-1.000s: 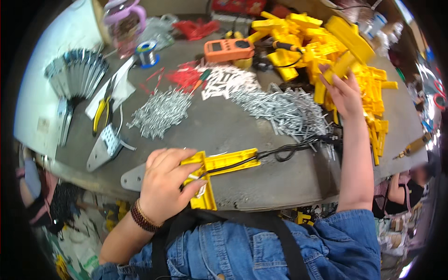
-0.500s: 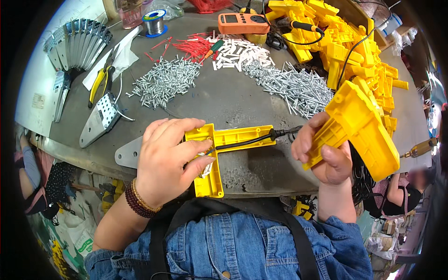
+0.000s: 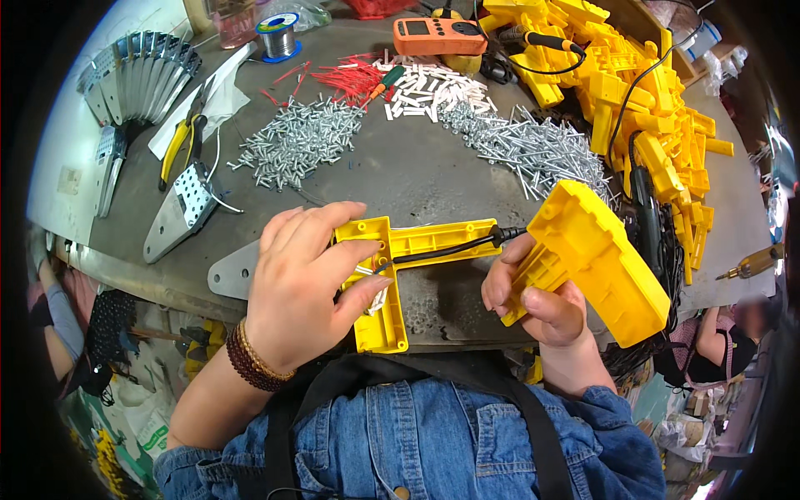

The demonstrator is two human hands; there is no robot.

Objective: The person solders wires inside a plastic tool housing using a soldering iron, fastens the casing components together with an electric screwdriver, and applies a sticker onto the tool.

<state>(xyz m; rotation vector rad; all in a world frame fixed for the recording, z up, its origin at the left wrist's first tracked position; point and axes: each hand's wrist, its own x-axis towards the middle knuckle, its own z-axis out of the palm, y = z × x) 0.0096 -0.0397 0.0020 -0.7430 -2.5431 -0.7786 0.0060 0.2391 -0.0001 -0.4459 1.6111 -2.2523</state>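
Note:
A yellow T-shaped plastic housing half (image 3: 385, 331) lies open side up at the table's front edge. A black cable (image 3: 446, 253) runs along its handle, with thin wires at the head end. My left hand (image 3: 310, 279) grips the head's left side, thumb and forefinger curled over the wires. A grey metal blade (image 3: 229, 272) sticks out to the left, partly hidden by that hand. My right hand (image 3: 546, 304) holds a second yellow housing half (image 3: 596, 258) by its narrow handle, raised and tilted to the right of the first one.
Piles of short screws (image 3: 296, 143), long screws (image 3: 542, 154), white sleeves (image 3: 433, 87) and red pieces (image 3: 346, 77) lie behind. Yellow housings (image 3: 637, 100) heap at right. Pliers (image 3: 185, 142), a bladed metal part (image 3: 179, 218), a solder spool (image 3: 278, 37) and an orange meter (image 3: 437, 37) stand around.
My right hand has brought the second housing half leftward and lower, closer to the wired one. My left hand and the wired half have shifted slightly right.

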